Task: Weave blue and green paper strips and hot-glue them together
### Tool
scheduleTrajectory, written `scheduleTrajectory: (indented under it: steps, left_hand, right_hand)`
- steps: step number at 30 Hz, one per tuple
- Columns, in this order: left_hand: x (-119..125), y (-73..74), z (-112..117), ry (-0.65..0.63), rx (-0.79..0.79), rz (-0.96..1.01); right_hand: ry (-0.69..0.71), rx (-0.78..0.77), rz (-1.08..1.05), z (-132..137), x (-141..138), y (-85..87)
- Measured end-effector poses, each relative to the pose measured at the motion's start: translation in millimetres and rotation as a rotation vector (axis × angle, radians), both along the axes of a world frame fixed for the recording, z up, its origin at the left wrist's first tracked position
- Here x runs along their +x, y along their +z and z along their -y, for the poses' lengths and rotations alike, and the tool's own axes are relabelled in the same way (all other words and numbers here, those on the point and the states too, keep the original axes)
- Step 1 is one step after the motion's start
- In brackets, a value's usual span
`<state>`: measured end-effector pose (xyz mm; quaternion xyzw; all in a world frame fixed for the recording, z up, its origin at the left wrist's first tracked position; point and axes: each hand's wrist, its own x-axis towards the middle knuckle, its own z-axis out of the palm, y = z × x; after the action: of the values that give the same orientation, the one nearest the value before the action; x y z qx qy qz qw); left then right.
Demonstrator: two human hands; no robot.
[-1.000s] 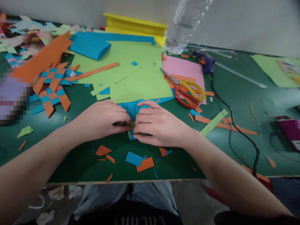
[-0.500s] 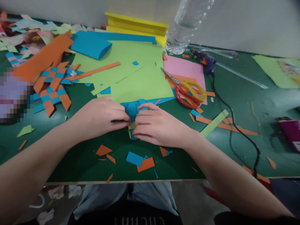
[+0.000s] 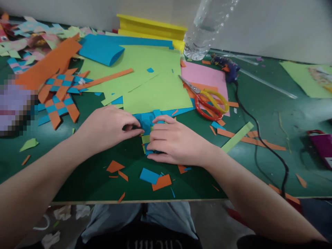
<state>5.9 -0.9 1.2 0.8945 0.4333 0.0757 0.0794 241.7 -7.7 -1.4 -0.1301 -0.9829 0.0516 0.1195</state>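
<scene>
both hands work a small blue-and-green paper piece [image 3: 147, 133] at the near middle of the green table [image 3: 90, 180], just below the edge of the big light-green sheet [image 3: 155, 91]. left hand [image 3: 107, 128] is curled, thumb and forefinger closed in a pinch on the piece's left edge. right hand [image 3: 178, 143] lies flatter, fingers together, pressing down on the piece's right side w/ fingertips touching the blue strips. most of the piece is hidden under the fingers, so can't tell how many strips it has or how they cross.

step in hand, as i judge it: weaving or tucking a strip into a small paper mat, like the finished orange-and-blue woven mat [image 3: 58, 98] lying well off to the left. looks early-to-mid, since the piece is small next to that one.

next move prob calls for: right hand holding the strips flat so they don't slip, while left slides or folds its strip end snug against the rest. needs a light pinch, thin paper creases easily.

nearby: scissors [image 3: 207, 100] w/ red and yellow handles on the pink sheet [image 3: 204, 76], glue gun [image 3: 225, 65] w/ black cord [image 3: 259, 138] behind them, clear bottle [image 3: 204, 31] at the wall, orange and blue scraps [image 3: 155, 178] just in front of the hands.
</scene>
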Motion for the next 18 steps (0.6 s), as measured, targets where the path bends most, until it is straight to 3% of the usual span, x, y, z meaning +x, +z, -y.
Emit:
scheduleTrajectory:
  steps: [11, 18]
  left_hand:
    - [2.4, 2.7, 0.6, 0.003, -0.062, -0.017]
    - [1.6, 3.0, -0.4, -0.003, -0.112, -0.013]
  right_hand:
    - [0.006, -0.007, -0.011, -0.1, -0.7, 0.6]
    - [-0.118, 0.022, -0.009, 1.1, 0.7, 2.5]
